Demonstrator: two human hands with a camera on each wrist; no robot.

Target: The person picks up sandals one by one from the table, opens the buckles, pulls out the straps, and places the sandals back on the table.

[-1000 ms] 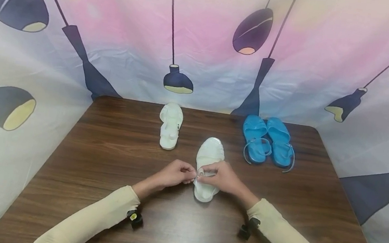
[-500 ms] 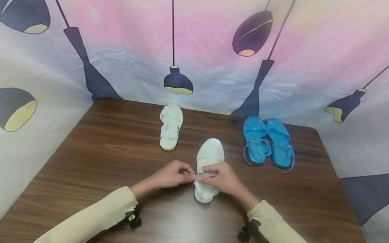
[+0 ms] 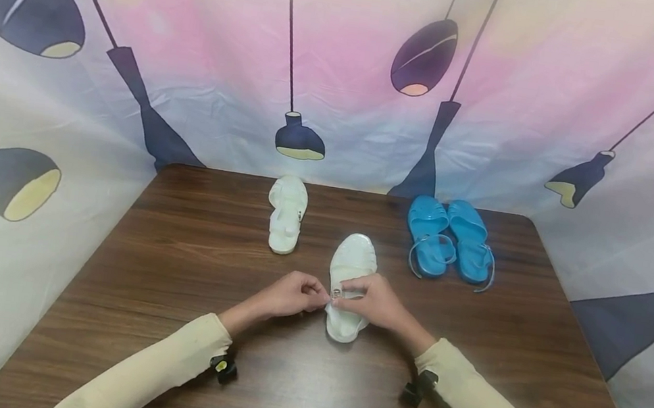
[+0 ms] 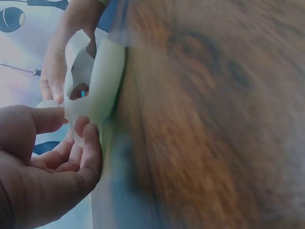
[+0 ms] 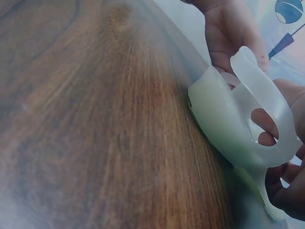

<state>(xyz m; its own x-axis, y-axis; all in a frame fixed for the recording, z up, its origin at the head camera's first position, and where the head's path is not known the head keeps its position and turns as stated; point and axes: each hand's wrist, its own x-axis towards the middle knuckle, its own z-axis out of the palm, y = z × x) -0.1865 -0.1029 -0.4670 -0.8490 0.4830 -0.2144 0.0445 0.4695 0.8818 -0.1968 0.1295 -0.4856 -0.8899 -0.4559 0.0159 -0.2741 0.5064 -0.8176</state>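
In the head view a white jelly sandal [image 3: 355,255] lies sole down on the wooden table, toe pointing away. My left hand [image 3: 290,293] is at its left side, thumb and fingertips pinching the ankle strap beside a small metal buckle [image 3: 337,294]. From the other side my right hand [image 3: 384,301] reaches over the sandal, and its thumb and index finger hold the strap at the buckle. The left wrist view has the heel strap [image 4: 72,52] looping up behind the sandal. The right wrist view shows the pale heel [image 5: 217,112]; fingers partly hide the buckle end.
A second white sandal [image 3: 285,229] lies at the back, left of centre. Two blue sandals [image 3: 428,213] with loose straps stand side by side at the back right. Behind the wooden table [image 3: 189,228] hangs a curtain [image 3: 223,48] printed with lamps.
Both hands stay at the strap of the white sandal, with only slight finger shifts near the buckle. The whole head view has shifted a little; the other sandals have not moved.
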